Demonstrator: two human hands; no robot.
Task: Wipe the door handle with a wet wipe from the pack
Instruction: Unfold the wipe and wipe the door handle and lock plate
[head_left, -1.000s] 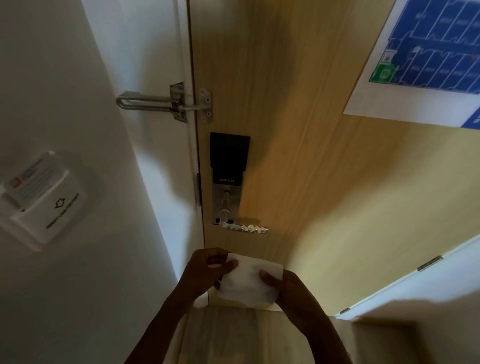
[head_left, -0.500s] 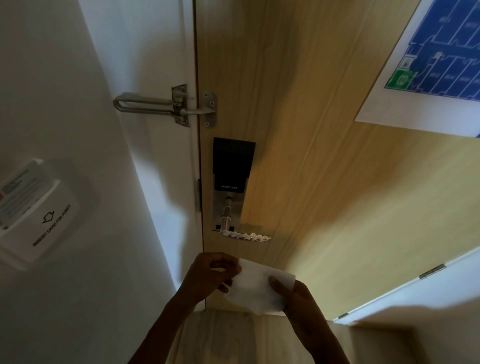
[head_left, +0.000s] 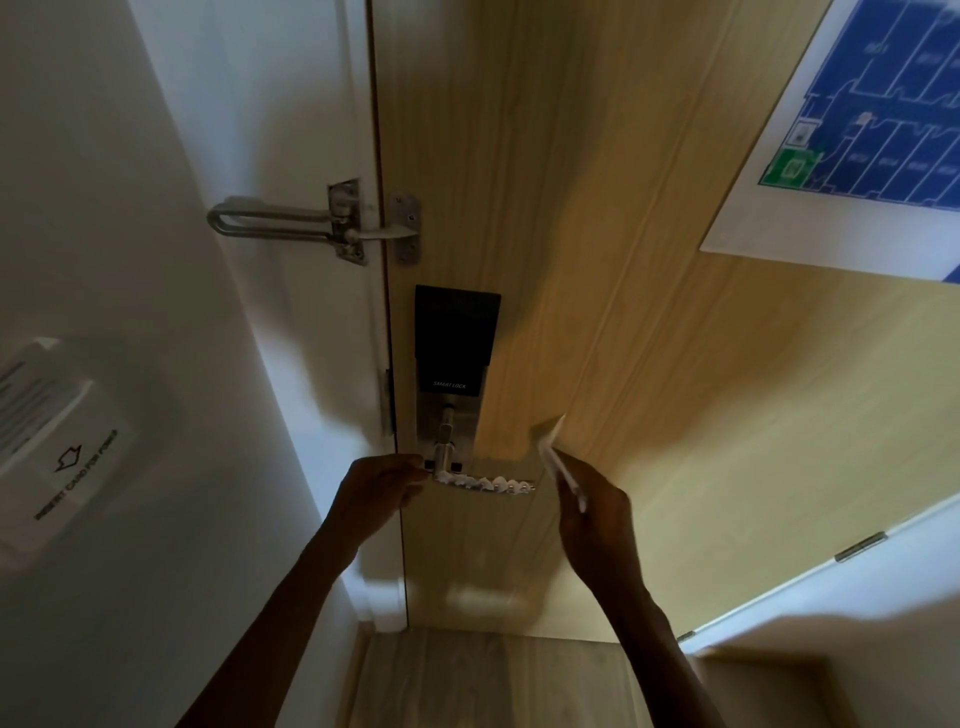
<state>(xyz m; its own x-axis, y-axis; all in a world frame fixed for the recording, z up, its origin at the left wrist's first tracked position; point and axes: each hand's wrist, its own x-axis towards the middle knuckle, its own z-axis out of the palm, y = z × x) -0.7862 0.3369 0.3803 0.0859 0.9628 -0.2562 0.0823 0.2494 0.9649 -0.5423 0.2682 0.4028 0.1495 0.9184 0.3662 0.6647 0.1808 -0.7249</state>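
Flanking door handle (head_left: 483, 484), raised hands

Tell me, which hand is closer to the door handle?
Left. The left hand is at the door handle's pivot end, fingertips about touching; the right hand holds the wipe just past its free end.

The door handle (head_left: 485, 484) juts out below the smart lock (head_left: 456, 340), between the left hand (head_left: 379, 493) at its pivot end and the right hand (head_left: 597, 512), which holds the wet wipe (head_left: 558, 460) just beside its free end. Above the lock sits the swing latch (head_left: 311, 224); a card slot (head_left: 57, 452) is on the wall at far left, a floor plan (head_left: 852, 130) on the door at upper right.
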